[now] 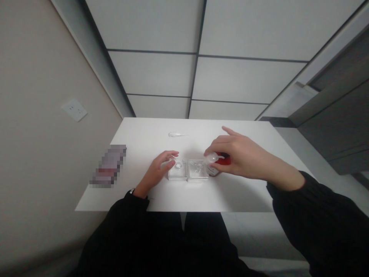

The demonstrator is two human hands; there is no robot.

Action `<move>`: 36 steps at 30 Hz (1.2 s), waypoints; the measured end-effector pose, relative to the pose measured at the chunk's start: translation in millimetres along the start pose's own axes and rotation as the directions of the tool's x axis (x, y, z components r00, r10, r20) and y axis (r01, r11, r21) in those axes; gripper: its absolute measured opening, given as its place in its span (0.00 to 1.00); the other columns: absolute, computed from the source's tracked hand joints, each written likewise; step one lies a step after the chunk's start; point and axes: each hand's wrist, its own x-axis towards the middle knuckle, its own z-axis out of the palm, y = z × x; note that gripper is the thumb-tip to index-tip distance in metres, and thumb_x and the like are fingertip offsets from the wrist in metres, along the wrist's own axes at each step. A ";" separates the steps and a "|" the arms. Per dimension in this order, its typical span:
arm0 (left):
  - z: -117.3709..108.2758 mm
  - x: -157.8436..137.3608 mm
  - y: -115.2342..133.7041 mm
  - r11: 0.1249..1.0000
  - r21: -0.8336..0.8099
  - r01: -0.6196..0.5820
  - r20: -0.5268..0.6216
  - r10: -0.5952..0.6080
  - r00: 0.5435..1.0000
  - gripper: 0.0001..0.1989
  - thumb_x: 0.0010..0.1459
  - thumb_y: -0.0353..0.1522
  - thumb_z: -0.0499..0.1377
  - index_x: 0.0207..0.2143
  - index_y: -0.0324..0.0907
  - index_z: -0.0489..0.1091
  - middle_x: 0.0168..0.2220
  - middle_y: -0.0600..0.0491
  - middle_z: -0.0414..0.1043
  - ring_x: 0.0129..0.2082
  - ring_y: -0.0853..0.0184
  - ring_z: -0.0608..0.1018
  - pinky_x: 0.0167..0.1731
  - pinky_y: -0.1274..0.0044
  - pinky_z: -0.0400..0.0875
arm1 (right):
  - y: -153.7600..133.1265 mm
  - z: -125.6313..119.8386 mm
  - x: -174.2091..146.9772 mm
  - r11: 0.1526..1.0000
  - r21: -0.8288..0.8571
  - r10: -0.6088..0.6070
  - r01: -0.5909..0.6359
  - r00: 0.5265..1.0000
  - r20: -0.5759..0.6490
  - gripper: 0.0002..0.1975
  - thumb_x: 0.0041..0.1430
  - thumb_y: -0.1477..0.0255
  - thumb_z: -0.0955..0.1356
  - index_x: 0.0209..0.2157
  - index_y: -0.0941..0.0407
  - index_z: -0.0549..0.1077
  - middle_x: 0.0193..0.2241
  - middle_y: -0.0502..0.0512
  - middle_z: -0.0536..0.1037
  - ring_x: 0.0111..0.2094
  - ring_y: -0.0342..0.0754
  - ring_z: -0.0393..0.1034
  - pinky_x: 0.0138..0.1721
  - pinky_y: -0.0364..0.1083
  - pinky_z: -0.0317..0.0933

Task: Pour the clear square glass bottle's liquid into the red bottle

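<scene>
My left hand (pixel 159 169) is at the left end of a clear plastic case, with fingers apart and thumb near a small ring-shaped opening (pixel 178 165). Whether it touches the case is hard to tell. The case has a left part (pixel 178 175) and a square right part (pixel 198 175) side by side. At its right end, my right hand (pixel 235 152) is closed round a small bottle (pixel 212 171) with a pale label and a red part (pixel 225 159). A clear, rounded, bulb-like piece (pixel 212 157) with a short tail shows at the fingertips; how it joins the bottle is unclear.
A clear teardrop-shaped dropper (pixel 176 134) lies towards the back of the white table (pixel 173 198). A blurred-out flat object (pixel 109 165) lies at the left edge. A wall with a socket (pixel 74 110) stands on the left, and pale panels (pixel 161 73) rise behind the table.
</scene>
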 end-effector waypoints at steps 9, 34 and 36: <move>0.6 0.4 5.2 1.000 0.005 0.028 0.010 -0.028 1.000 0.23 0.67 0.48 0.59 0.55 0.43 0.73 0.54 0.45 0.78 0.54 0.57 0.79 0.59 0.64 0.72 | 4.1 2.9 -0.4 0.999 0.047 0.009 -0.008 1.000 -0.019 0.08 0.61 0.71 0.71 0.42 0.51 0.80 0.38 0.52 0.82 0.41 0.52 0.77 0.71 0.71 0.47; 0.3 -0.5 9.4 0.998 0.061 0.015 0.016 -0.016 1.000 0.21 0.69 0.48 0.58 0.55 0.45 0.74 0.53 0.47 0.78 0.54 0.59 0.79 0.57 0.65 0.72 | 54.2 11.8 1.6 0.854 0.519 0.061 -0.044 0.998 -0.016 0.15 0.63 0.57 0.72 0.44 0.51 0.81 0.44 0.52 0.83 0.44 0.52 0.77 0.50 0.50 0.66; 0.2 -0.7 10.5 0.997 0.074 0.006 0.013 -0.007 1.000 0.21 0.69 0.48 0.58 0.55 0.45 0.74 0.53 0.47 0.78 0.53 0.58 0.79 0.58 0.65 0.72 | 57.6 11.3 0.6 0.821 0.567 0.081 -0.066 0.997 -0.001 0.15 0.62 0.56 0.73 0.44 0.51 0.81 0.44 0.53 0.83 0.45 0.52 0.77 0.51 0.50 0.67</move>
